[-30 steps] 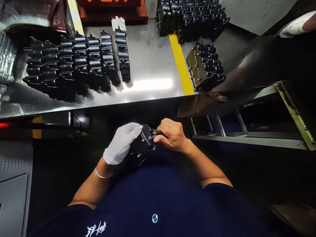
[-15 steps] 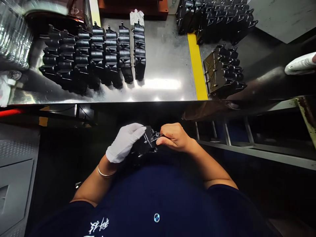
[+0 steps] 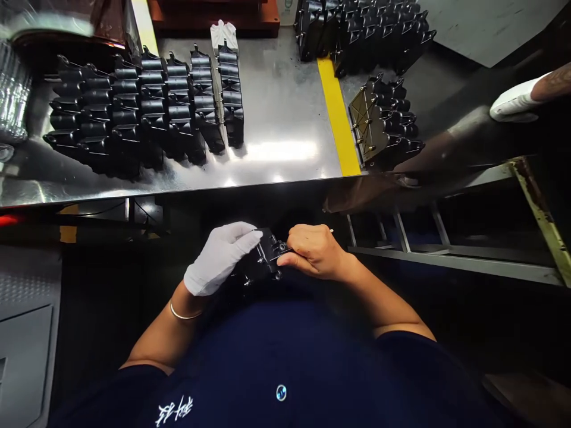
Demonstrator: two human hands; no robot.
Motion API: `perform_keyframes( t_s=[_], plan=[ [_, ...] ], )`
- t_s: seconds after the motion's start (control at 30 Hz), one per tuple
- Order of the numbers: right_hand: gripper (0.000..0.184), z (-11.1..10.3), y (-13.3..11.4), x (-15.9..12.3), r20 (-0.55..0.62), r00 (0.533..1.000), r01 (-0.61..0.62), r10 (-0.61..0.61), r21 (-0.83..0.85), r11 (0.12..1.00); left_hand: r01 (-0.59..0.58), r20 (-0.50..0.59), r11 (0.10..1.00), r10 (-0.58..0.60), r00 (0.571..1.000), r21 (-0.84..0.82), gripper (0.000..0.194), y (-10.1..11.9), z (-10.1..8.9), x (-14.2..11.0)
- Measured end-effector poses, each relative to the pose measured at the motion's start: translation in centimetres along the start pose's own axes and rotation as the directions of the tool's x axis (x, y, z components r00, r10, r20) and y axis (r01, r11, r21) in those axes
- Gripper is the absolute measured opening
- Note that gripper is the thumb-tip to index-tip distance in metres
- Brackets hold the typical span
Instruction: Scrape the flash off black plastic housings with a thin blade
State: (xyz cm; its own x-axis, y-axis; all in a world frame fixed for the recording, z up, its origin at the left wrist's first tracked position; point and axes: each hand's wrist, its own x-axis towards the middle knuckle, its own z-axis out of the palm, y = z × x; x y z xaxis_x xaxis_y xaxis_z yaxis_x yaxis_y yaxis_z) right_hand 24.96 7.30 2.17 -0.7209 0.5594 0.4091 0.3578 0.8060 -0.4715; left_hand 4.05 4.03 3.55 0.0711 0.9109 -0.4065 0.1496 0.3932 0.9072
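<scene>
My gloved left hand (image 3: 222,255) is closed around a black moulded plastic part (image 3: 266,249), held in front of my body below the table edge. The part has small posts and ribs on the face turned toward me. At its right end is my bare right hand (image 3: 314,249), curled into a fist with the thumb against the part. A thin, dark, blade-like tool (image 3: 281,255) sticks out between thumb and fingers, and a small pale end shows behind the knuckles. Most of this tool is hidden in the fist.
Rows of similar black parts (image 3: 147,113) stand on the metal table (image 3: 281,101). More black parts (image 3: 366,30) are at the back right, with a smaller group (image 3: 388,122) beside the yellow tape (image 3: 338,119). Another person's gloved hand (image 3: 517,98) rests at right. A metal frame (image 3: 446,255) stands below.
The camera view has swung left and back again. Both hands keep their hold, and the right fist has shifted slightly against the part's end.
</scene>
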Motion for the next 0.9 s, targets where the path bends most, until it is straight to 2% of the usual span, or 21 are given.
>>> perform_keyframes(
  t_s=[0.1,0.2,0.3,0.5,0.7,0.9],
  plan=[
    [0.051,-0.1,0.0,0.0,0.013,0.998,0.055,-0.055,-0.005,0.998,0.009,-0.008,1.0,-0.009,1.0,0.011,0.025,0.0,0.0,-0.3],
    [0.053,0.1,-0.1,0.2,-0.048,0.994,0.096,-0.098,-0.037,0.995,0.022,-0.042,1.0,-0.022,0.999,-0.019,0.024,0.2,0.0,-0.6],
    [0.053,0.5,-0.2,0.6,-0.107,0.99,0.083,-0.091,-0.074,0.994,0.023,-0.056,0.999,-0.025,0.998,-0.046,0.024,0.3,-0.2,-0.8],
    [0.051,1.1,-0.4,1.2,-0.03,0.995,0.098,-0.099,-0.04,0.994,0.03,-0.067,0.996,-0.036,0.997,-0.087,0.024,-0.4,-0.8,-0.8],
    [0.041,1.1,-0.2,1.4,-0.087,0.996,-0.008,0.016,0.093,0.996,-0.007,-0.025,0.991,0.004,1.0,-0.131,0.03,-1.2,-0.9,-0.1],
    [0.028,1.5,-0.5,1.4,-0.153,0.987,-0.059,0.043,-0.102,0.993,-0.075,-0.015,0.997,0.075,0.997,-0.013,0.033,-1.6,-1.1,0.4]
  ],
)
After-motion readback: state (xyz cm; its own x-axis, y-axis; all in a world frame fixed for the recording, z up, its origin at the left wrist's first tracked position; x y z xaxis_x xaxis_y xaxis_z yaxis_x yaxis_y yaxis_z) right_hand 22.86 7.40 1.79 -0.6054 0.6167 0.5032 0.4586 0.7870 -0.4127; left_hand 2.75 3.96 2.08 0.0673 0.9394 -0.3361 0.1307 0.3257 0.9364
